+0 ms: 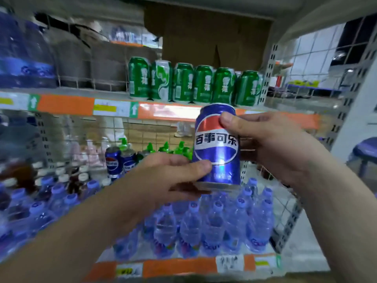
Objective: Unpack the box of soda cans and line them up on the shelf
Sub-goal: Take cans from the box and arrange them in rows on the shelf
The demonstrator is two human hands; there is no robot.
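Note:
A blue soda can (217,152) with a red, white and blue logo is held upright in front of the shelves, between both hands. My left hand (161,176) grips its lower part, thumb across the front. My right hand (271,144) grips its upper right side, thumb on the logo. Two more blue soda cans (119,163) stand at the back of the lower shelf, left of centre. The box is not in view.
A row of several green cans (193,83) lines the upper shelf edge (67,105), with a brown cardboard sheet (206,35) behind. Many small water bottles (212,227) fill the lower shelf. Green-capped bottles (173,149) stand behind them. Perforated shelf uprights (289,219) stand at right.

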